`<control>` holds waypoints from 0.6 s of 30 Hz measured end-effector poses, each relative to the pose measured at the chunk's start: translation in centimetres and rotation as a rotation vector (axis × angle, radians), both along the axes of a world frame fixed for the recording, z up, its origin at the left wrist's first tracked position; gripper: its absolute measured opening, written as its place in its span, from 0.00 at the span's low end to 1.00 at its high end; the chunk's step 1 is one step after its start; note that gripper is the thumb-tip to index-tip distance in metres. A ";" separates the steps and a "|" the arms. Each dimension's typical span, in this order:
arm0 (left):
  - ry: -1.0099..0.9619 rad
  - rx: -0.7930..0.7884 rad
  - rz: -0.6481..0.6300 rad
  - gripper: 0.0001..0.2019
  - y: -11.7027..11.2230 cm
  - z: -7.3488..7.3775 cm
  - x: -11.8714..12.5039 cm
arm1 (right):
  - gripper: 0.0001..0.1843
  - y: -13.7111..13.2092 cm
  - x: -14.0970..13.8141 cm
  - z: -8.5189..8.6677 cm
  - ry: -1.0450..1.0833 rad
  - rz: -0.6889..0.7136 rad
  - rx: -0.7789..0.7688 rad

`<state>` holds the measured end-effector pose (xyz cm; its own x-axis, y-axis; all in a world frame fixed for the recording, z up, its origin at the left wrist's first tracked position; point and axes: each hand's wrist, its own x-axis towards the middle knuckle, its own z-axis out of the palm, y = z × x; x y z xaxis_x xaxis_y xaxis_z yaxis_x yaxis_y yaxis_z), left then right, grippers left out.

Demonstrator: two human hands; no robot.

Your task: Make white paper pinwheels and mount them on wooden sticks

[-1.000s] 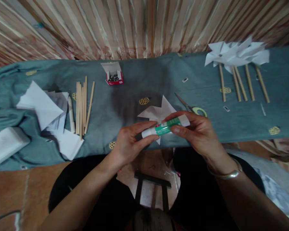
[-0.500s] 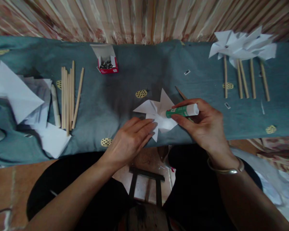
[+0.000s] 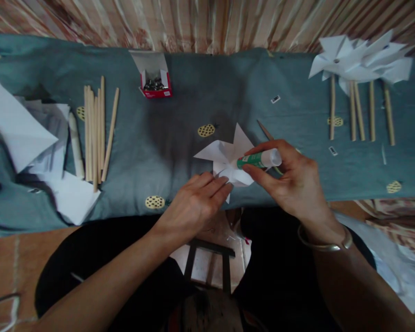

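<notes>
A white paper pinwheel [image 3: 224, 151] lies on the cloth in front of me, its points folded in toward the centre. My left hand [image 3: 198, 203] rests on its near side, fingers stretched out and pressing the paper down. Between the thumb and fingers of my right hand [image 3: 292, 177] is a green glue stick [image 3: 256, 159] with a white end, tilted so that its other end meets the pinwheel near the middle. A slim pointed blade [image 3: 264, 130], perhaps of scissors, sticks out beyond my right hand, which hides the rest of it.
Wooden sticks [image 3: 94, 133] lie at left beside a whitish pointed stick [image 3: 76, 146] and white paper sheets [image 3: 19, 124]. A red box [image 3: 158, 92] of small metal pieces stands open at the back. Several finished pinwheels [image 3: 359, 57] on sticks lie at far right.
The view has shifted slightly. My left hand has slid a little to the right on the pinwheel, covering more of its near point. The glue stick stays at the centre, tilted slightly differently.
</notes>
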<state>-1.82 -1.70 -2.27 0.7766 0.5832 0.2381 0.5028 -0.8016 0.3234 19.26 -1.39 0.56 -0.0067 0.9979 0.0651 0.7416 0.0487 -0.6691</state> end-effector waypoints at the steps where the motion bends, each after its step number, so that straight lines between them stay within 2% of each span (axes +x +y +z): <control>1: 0.003 0.003 0.000 0.11 0.0 0.1 0.0 | 0.12 0.0 0.0 0.0 -0.007 0.002 -0.005; 8: 0.012 -0.003 0.006 0.11 0.0 0.4 0.1 | 0.12 -0.1 -0.5 -0.2 0.060 -0.008 -0.030; 11: 0.015 0.002 0.005 0.11 0.1 0.3 0.1 | 0.10 0.2 -0.3 -0.4 0.251 -0.092 -0.042; 15: 0.006 0.004 0.001 0.10 0.1 0.3 0.2 | 0.07 0.8 0.5 -0.8 0.667 -0.249 -0.039; 18: -0.004 0.000 0.004 0.10 0.0 0.3 0.2 | 0.07 1.1 0.8 -1.0 0.695 -0.261 -0.016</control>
<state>-1.61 -1.66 -1.97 0.7730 0.5866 0.2416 0.5049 -0.7994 0.3255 20.07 -0.27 -0.41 0.2682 0.9622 -0.0468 0.1331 -0.0852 -0.9874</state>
